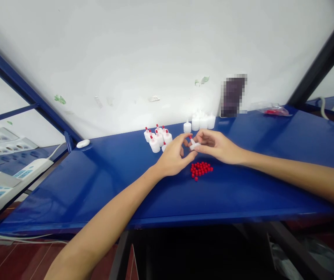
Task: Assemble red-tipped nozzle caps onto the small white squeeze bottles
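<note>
Both hands meet above the blue table (97, 182) — right hand (218, 147) pinching a small white bottle (195, 145); left hand (173, 156) fingertips on its red tip; red caps (201, 169) piled just beneath; capped bottles (157, 138) clustered near left.

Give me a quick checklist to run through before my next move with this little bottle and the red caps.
1. Bottle held: the small white bottle sits between the right hand and the left hand, above the table. Ok.
2. Cap seated on it: a red tip shows at its end, but how fully it sits is too small to see. Cannot tell.
3. Cap supply: a pile of loose red caps lies just below the hands. Ok.
4. Uncapped bottles: a white group stands upright by the wall. Ok.
5. Capped bottles: grouped upright, left of the hands, apart from the uncapped ones. Ok.
6. Caps near the table edge: none there. Ok.
</note>
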{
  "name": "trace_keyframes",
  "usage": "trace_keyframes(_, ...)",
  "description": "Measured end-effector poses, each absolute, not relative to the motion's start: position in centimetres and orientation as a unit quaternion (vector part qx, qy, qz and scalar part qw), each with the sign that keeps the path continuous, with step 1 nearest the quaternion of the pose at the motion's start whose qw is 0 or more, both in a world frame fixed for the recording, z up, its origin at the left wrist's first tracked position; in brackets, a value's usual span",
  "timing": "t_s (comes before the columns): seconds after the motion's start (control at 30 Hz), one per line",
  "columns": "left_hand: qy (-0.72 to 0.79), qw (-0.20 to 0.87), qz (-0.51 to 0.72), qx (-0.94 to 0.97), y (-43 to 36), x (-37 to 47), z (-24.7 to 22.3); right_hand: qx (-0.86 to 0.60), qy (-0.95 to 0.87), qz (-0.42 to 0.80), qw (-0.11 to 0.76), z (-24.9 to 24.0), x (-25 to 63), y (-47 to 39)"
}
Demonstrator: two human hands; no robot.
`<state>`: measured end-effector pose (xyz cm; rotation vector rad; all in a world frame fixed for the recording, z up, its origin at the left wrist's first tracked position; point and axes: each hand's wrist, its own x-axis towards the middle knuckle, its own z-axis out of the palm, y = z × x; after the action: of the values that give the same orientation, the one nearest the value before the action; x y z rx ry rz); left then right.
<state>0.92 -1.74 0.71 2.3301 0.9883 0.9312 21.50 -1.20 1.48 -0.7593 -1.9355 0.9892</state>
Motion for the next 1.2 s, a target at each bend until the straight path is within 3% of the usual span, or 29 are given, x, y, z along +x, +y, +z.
trace_keyframes(0.3, 0.39, 0.083, 0.319, 0.86, -0.3, -0.4, 1.2, -0.275, -0.81, 0.365, 0.366, 1.2, 22.0, -1.2)
trace_keyframes(0.6, 0.398, 0.016, 0.358, 0.844, 0.6, -4.4, 4.1, -0.422, -0.821, 0.181, 0.34, 0.7, 23.2, 0.6)
trace_keyframes(0.8, 0.382, -0.003, 0.365, 0.849, 0.9, -5.4, 4.7, -0.464, -0.81, 0.146, 0.328, 1.0, 23.4, 0.6)
trace_keyframes(1.03, 0.438, -0.134, 0.267, 0.848, 0.8, -5.7, 5.4, -0.463, -0.802, 0.168, 0.337, 1.0, 23.2, 0.3)
trace_keyframes(1.2, 0.489, -0.175, 0.209, 0.829, 0.9, -6.0, 5.5, -0.409, -0.756, 0.355, 0.368, 0.8, 23.2, 0.7)
